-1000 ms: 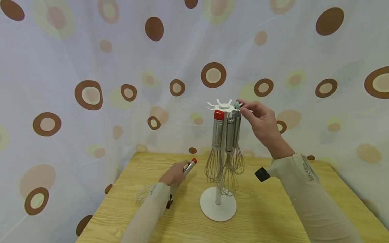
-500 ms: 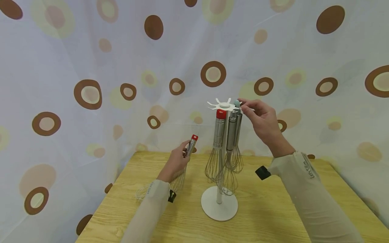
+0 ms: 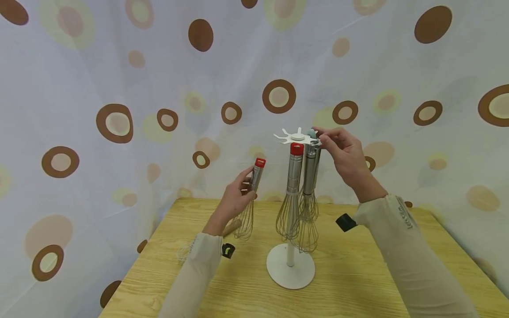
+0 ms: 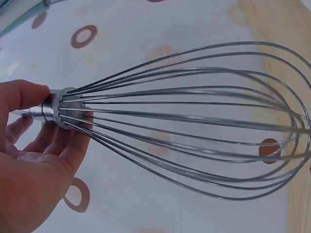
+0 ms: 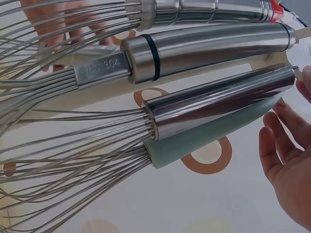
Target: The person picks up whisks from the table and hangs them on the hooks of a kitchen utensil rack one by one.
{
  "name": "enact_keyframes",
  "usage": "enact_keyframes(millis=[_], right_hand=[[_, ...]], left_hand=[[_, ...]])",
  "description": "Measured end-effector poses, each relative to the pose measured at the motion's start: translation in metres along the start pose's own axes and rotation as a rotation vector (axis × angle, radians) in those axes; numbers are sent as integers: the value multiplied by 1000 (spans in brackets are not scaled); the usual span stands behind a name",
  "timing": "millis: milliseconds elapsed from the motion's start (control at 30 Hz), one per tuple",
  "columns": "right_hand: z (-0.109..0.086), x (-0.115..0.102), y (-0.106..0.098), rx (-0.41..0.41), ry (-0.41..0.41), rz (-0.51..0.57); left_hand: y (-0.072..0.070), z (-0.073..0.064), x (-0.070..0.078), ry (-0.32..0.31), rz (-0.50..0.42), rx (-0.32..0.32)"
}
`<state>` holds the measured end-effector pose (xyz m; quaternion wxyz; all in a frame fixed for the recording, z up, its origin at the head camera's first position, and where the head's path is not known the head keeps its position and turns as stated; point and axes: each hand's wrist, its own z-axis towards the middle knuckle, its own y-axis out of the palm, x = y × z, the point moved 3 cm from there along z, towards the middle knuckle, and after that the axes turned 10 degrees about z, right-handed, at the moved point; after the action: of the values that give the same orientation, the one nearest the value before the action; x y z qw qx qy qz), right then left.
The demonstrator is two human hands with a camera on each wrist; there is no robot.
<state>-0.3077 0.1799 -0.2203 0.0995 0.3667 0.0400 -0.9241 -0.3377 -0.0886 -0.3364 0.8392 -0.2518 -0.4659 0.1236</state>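
Note:
My left hand (image 3: 234, 198) grips a wire whisk (image 3: 256, 174) with a steel handle and red cap, raised upright over the table, left of a white whisk rack (image 3: 297, 138). In the left wrist view its wire loops (image 4: 194, 116) spread out beyond the fingers. From the rack hang a red-capped whisk (image 3: 294, 172), a steel whisk with a dark ring (image 5: 209, 51), a plain steel whisk (image 5: 223, 104) and a mint-green-handled whisk (image 5: 214, 138). My right hand (image 3: 346, 154) pinches the rack's right edge beside the whisk tops; its fingertips are partly hidden.
The rack's round white base (image 3: 290, 278) stands on a wooden table (image 3: 350, 269). Behind my left wrist lies another whisk, its brownish handle (image 3: 231, 227) and pale wires partly covered by the sleeve. A dotted curtain (image 3: 238, 66) hangs behind the table.
My left hand has lifted the red-capped whisk from near the table and tipped it upright. The rack has shifted slightly right with its hanging whisks. My right hand stays at its edge.

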Motion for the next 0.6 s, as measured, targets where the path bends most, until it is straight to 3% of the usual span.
enact_keyframes(millis=[233,433,600], right_hand=[[2,2,-4,-26,-17,29],[3,4,-5,-35,-10,59],[3,4,-5,-38,-15,108]], left_hand=[[-4,-1,28,85,-93,-46],[-13,-9,72,130,-197,-107],[-8,-3,71,214,-284,-136]])
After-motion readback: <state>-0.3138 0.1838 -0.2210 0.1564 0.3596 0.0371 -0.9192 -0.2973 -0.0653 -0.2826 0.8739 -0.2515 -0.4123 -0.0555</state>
